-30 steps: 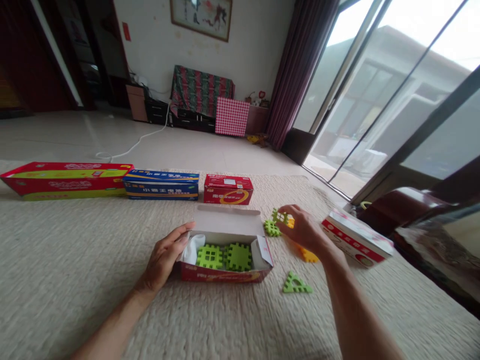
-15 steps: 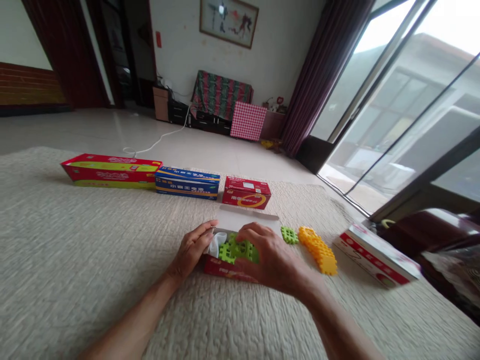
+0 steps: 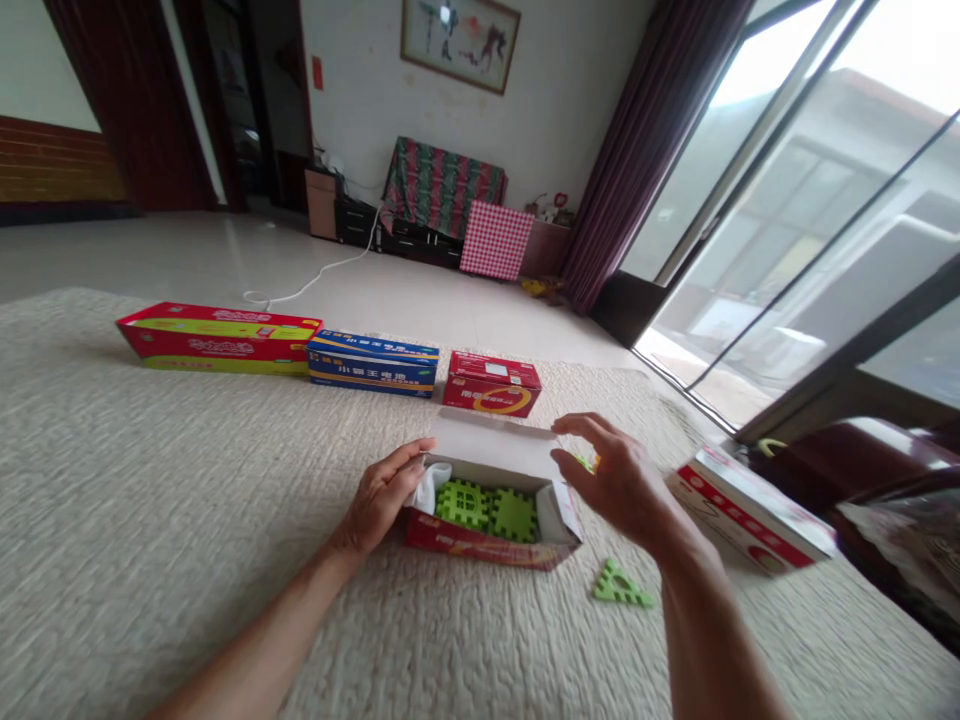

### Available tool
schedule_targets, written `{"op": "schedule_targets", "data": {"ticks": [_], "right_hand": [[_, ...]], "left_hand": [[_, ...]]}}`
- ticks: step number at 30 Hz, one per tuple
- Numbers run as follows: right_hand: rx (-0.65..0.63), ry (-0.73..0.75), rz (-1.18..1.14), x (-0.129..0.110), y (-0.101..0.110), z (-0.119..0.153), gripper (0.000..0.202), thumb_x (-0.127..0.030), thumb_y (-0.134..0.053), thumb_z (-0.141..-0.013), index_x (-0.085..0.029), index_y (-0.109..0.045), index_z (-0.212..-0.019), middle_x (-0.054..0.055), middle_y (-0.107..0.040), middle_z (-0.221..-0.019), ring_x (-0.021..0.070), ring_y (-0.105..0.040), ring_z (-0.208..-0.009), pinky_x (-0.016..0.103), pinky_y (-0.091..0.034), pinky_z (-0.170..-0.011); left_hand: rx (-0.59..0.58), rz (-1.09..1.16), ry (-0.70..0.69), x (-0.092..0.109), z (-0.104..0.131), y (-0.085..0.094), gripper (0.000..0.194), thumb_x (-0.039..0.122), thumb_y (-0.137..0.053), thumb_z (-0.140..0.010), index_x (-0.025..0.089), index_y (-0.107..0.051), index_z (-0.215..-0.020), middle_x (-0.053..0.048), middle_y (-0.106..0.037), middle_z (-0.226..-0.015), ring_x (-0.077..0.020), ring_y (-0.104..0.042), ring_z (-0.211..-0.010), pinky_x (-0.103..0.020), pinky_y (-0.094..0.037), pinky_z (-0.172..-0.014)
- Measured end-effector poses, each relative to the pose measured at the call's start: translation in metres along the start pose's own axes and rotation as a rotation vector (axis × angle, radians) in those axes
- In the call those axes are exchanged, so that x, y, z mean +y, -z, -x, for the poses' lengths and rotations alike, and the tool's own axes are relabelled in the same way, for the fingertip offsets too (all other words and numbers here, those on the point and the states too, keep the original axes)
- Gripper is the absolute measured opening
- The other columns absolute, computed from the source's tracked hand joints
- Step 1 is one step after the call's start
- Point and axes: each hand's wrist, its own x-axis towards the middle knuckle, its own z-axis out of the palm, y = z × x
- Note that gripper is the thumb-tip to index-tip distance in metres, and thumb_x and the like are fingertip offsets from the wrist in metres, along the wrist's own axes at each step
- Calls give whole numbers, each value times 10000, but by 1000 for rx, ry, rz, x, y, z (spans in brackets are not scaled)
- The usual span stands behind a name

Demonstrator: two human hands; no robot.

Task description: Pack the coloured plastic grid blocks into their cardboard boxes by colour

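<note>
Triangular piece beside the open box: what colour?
The triangular piece is light green, clearest in the head view.

Red carton (image 3: 480, 547): upright on the textured mat (image 3: 330, 640), lid folded back, pale inside showing. Two bright-green toothed square blocks in it, side by side: left one, windowed block (image 3: 462, 503), has a barred opening; right one, plain-faced block (image 3: 514, 515), looks solid. Green triangular block (image 3: 621, 584), toothed, flat on the mat, right of the carton.
</note>
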Motion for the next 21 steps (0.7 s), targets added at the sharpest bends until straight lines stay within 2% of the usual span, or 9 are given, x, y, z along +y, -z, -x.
{"op": "schedule_targets", "data": {"ticks": [4, 8, 11, 14, 21], "right_hand": [[-33, -157, 97, 56, 3, 6, 292, -137, -500, -767, -205, -624, -1022, 78, -672, -1051, 227, -636, -935, 398, -483, -843], [-148, -243, 127, 90, -16, 14, 457, -28, -466, -682, -201, -618, -1076, 98, -664, -1142, 227, -632, -995, 396, -453, -896], [-244, -256, 145, 99, -33, 17, 540, 13, -484, -632, -213, -597, -1109, 90, -641, -1205, 222, -600, -1068, 388, -420, -930], [-317, -296, 212, 101, -43, 18, 499, -16, -535, -645, -214, -594, -1099, 90, -638, -1201, 231, -568, -1112, 412, -383, -951], [-350, -335, 260, 102, -48, 17, 352, -87, -573, -691, -198, -643, -1018, 104, -664, -1105, 255, -563, -1092, 452, -363, -938]], "left_hand": [[25, -19, 18, -1, -1, 0, 572, 500, -561, -810, 129, -609, -1243, -99, -678, -1182, -261, -633, -1023, -302, -485, -852], [39, -35, 55, -2, -1, 1, 653, 549, -571, -776, 120, -591, -1268, -85, -698, -1139, -277, -632, -1037, -298, -506, -830], [42, -58, 58, -1, -1, 1, 657, 556, -566, -771, 122, -595, -1264, -78, -713, -1091, -280, -628, -1047, -302, -503, -853], [44, -54, 70, 1, -1, 0, 672, 560, -567, -770, 119, -582, -1276, -74, -717, -1069, -272, -641, -1013, -294, -509, -829], [36, -13, 69, 0, 0, -1, 649, 545, -595, -766, 131, -592, -1266, -62, -723, -1058, -250, -646, -994, -255, -507, -801]]}}
